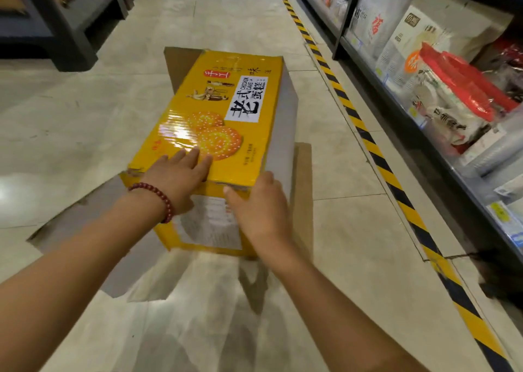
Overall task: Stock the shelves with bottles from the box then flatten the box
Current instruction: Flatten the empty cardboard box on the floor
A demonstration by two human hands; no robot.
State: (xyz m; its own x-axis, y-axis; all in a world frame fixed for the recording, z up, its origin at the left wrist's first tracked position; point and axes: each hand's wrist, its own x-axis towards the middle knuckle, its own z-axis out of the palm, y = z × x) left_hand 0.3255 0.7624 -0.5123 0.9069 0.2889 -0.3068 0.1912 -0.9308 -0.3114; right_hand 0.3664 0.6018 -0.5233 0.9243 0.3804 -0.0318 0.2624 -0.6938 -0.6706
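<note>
On a glossy tiled shop floor [339, 230] beside stocked shelves [424, 88], the yellow box [226, 111] lies flaps splayed, left hand [178, 176] pressing flat-fingered, right hand [260, 204] gripping its edge; uneven pressure could skid it.

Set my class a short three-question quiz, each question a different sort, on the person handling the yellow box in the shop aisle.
1. True or false: the left hand lies flat on the yellow cardboard box.
2. Where does the right hand sit? A) on the box's near right corner B) on the shelf C) on the floor
3. Fill in: the striped floor tape is yellow and ____.

Key: 1 true; 2 A; 3 black.
</note>
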